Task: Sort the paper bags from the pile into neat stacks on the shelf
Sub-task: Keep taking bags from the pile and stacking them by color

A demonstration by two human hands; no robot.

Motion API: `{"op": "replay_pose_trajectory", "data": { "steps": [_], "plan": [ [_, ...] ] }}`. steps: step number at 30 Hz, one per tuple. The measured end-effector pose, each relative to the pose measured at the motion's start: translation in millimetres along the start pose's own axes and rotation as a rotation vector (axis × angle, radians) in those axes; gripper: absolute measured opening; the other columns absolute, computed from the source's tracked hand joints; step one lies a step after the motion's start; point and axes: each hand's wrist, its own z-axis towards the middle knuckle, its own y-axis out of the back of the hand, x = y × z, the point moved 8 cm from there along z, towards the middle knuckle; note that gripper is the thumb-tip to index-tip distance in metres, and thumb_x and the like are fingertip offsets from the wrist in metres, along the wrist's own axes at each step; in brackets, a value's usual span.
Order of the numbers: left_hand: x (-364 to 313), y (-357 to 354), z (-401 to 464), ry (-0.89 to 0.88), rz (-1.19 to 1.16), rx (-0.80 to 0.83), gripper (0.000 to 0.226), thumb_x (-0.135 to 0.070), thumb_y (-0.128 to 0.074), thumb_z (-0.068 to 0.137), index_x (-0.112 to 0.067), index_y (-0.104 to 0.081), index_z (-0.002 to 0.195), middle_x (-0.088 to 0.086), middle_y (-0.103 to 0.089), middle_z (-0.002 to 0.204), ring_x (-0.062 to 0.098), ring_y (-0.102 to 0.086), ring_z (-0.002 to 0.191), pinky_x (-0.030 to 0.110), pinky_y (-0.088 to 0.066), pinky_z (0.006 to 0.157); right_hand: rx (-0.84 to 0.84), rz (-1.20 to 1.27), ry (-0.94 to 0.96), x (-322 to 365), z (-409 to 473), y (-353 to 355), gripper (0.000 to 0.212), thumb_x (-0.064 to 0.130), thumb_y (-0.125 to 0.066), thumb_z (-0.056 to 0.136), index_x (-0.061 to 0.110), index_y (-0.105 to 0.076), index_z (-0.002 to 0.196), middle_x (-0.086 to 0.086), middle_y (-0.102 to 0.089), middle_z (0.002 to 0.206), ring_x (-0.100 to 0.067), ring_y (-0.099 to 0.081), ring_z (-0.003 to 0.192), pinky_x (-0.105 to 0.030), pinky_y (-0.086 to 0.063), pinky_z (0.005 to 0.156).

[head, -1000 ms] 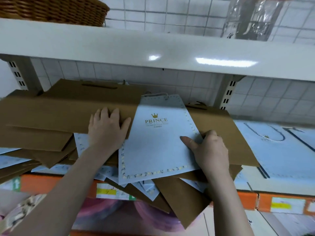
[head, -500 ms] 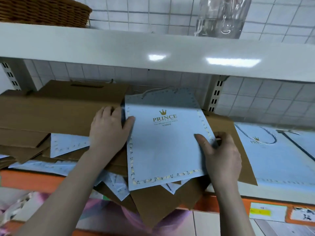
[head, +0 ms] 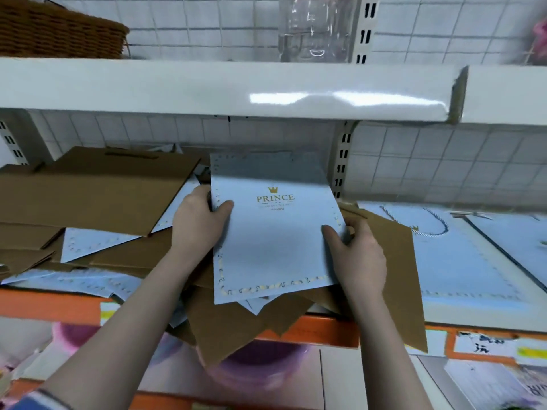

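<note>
Both hands (head: 278, 241) grip blue PRINCE bag (head: 275, 235) edges, above pile (head: 118, 226).

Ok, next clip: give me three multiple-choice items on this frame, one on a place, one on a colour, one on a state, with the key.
1. Where does the wicker basket stand?
A. on the upper shelf, at the left
B. on the floor
C. on top of the brown bags

2. What colour is the PRINCE lettering on the held bag?
A. red
B. gold
C. black

3. How is the held bag being handled?
A. the left hand alone grips it
B. it lies untouched
C. both hands grip it, one at each side edge

Key: 1 A, the basket sits on the upper shelf at top left. 2 B, the crown and lettering are gold on pale blue. 3 C, the left hand holds the left edge and the right hand the right edge.
</note>
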Motion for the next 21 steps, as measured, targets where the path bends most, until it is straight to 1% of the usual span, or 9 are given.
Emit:
{"op": "replay_pose_trajectory", "data": {
  "steps": [2, 5, 7, 10, 12, 14, 16, 19, 21],
  "plan": [
    [0.6, 2.6, -2.0, 0.043, -0.06, 0.002, 0.034, -0.023, -0.059, 0.091, -0.005, -0.055, 0.119, 0.012, -0.063, 0.107, 0.03, -0.057, 0.092, 0.031, -0.038, 0.069, 0.045, -0.033, 0.022, -0.8, -2.9, -6.4, 0.04, 0.044, -0.053, 0.09, 0.013, -0.053, 0.116, -0.01, -0.064, 0.109, -0.034, -0.057, 0.103, -0.035, -0.04, 0.074],
    [6.6, 14.3, -5.3, 0.101, -0.181, -0.033, 0.033, -0.018, -0.057, 0.092, -0.008, -0.052, 0.123, 0.003, -0.057, 0.096, 0.024, -0.052, 0.083, 0.028, -0.035, 0.07, 0.037, -0.026, 0.077, 2.1, -11.9, -8.5, 0.038, 0.042, -0.053, 0.091, 0.014, -0.059, 0.116, -0.009, -0.063, 0.109, -0.032, -0.055, 0.104, -0.034, -0.041, 0.078],
    [14.7, 25.4, -6.2, 0.117, -0.266, -0.069, 0.032, -0.018, -0.055, 0.09, -0.012, -0.054, 0.121, 0.004, -0.063, 0.097, 0.026, -0.058, 0.081, 0.028, -0.037, 0.068, 0.008, -0.05, 0.135, 8.5, -19.6, -7.7, 0.036, 0.042, -0.051, 0.092, 0.016, -0.064, 0.113, -0.01, -0.061, 0.108, -0.032, -0.052, 0.102, -0.036, -0.038, 0.082],
    [27.0, 40.8, -12.9, 0.127, -0.355, -0.104, 0.033, -0.016, -0.051, 0.09, -0.014, -0.054, 0.123, 0.006, -0.066, 0.101, 0.018, -0.058, 0.075, 0.027, -0.039, 0.062, 0.077, -0.152, 0.169, 13.8, -27.8, -16.8, 0.039, 0.043, -0.039, 0.097, 0.019, -0.065, 0.113, -0.01, -0.058, 0.116, -0.034, -0.047, 0.108, -0.037, -0.034, 0.088],
    [33.1, 50.0, -21.0, 0.132, -0.385, -0.113, 0.033, -0.016, -0.05, 0.091, -0.015, -0.053, 0.124, 0.004, -0.065, 0.103, 0.019, -0.06, 0.08, 0.027, -0.04, 0.061, 0.167, -0.162, 0.235, 16.6, -34.7, -29.8, 0.052, 0.05, -0.026, 0.095, 0.017, -0.065, 0.109, -0.01, -0.059, 0.118, -0.035, -0.047, 0.114, -0.04, -0.035, 0.094],
    [37.6, 56.7, -29.3, 0.124, -0.383, -0.11, 0.031, -0.016, -0.049, 0.091, -0.015, -0.055, 0.121, 0.004, -0.066, 0.105, 0.023, -0.062, 0.086, 0.026, -0.04, 0.059, 0.227, -0.173, 0.279, 16.4, -39.7, -40.6, 0.062, 0.054, -0.017, 0.093, 0.019, -0.062, 0.119, -0.01, -0.055, 0.131, -0.034, -0.042, 0.126, -0.042, -0.031, 0.105],
    [42.4, 61.2, -36.7, 0.125, -0.377, -0.109, 0.03, -0.014, -0.049, 0.091, -0.013, -0.056, 0.12, 0.004, -0.066, 0.105, 0.02, -0.062, 0.085, 0.023, -0.04, 0.056, 0.293, -0.162, 0.25, 14.0, -42.3, -47.5, 0.049, 0.044, -0.024, 0.1, 0.021, -0.053, 0.133, -0.01, -0.042, 0.145, -0.03, -0.029, 0.138, -0.039, -0.02, 0.113],
    [47.0, 68.9, -42.5, 0.112, -0.371, -0.111, 0.03, -0.011, -0.048, 0.091, -0.011, -0.057, 0.12, 0.005, -0.066, 0.102, 0.012, -0.058, 0.073, 0.014, -0.039, 0.05, 0.363, -0.072, 0.246, 24.1, -47.9, -49.4, 0.047, 0.038, -0.026, 0.102, 0.018, -0.044, 0.14, -0.008, -0.032, 0.151, -0.026, -0.019, 0.143, -0.034, -0.012, 0.116],
    [50.0, 76.0, -43.0, 0.107, -0.375, -0.123, 0.03, -0.011, -0.048, 0.092, -0.011, -0.057, 0.12, 0.004, -0.066, 0.104, 0.014, -0.06, 0.078, 0.016, -0.039, 0.053, 0.411, 0.014, 0.253, 35.0, -50.9, -51.4, 0.048, 0.038, -0.024, 0.102, 0.017, -0.039, 0.142, -0.007, -0.03, 0.152, -0.022, -0.017, 0.144, -0.029, -0.009, 0.114]
  ]
}}
